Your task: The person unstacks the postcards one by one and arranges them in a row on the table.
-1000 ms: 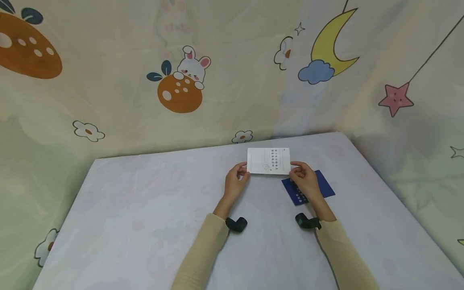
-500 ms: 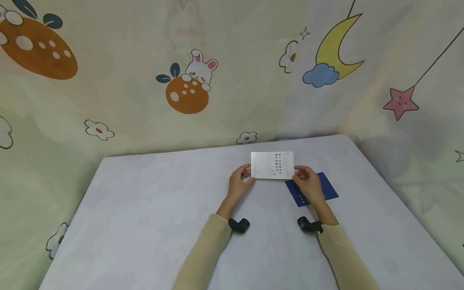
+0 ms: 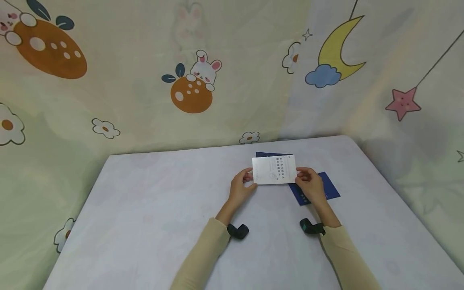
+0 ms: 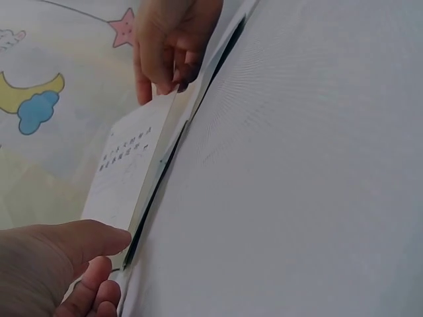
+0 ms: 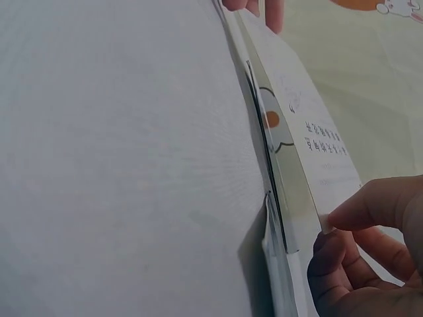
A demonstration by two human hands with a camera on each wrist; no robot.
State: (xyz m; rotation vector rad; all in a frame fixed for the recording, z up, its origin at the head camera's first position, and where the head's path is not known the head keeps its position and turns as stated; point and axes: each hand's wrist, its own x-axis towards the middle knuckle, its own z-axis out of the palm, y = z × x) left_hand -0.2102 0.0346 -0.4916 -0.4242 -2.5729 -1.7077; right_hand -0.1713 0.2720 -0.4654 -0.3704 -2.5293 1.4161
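Observation:
A thin white booklet (image 3: 266,171) printed with dark characters is held at the far side of the table, its lines of print running sideways. My left hand (image 3: 241,190) pinches its near left corner, thumb on the top face. At the opposite corner my right hand (image 3: 312,186) pinches it between thumb and fingers. Both wrist views show the booklet raised above the table with a gap below. A flat dark-blue cover (image 3: 270,154) lies under it, mostly hidden. Another blue cover (image 3: 330,186) with light print lies partly beneath my right hand.
The white-covered table (image 3: 163,209) ends at a back edge close beyond the booklet. Behind it hangs a cloth wall (image 3: 127,80) with cartoon prints. A small black camera (image 3: 238,231) sits on my left wrist, another camera (image 3: 311,226) on my right.
The booklet has come a little nearer, and the blue edge behind it now shows. Both hands keep their hold. The whole head view has shifted slightly.

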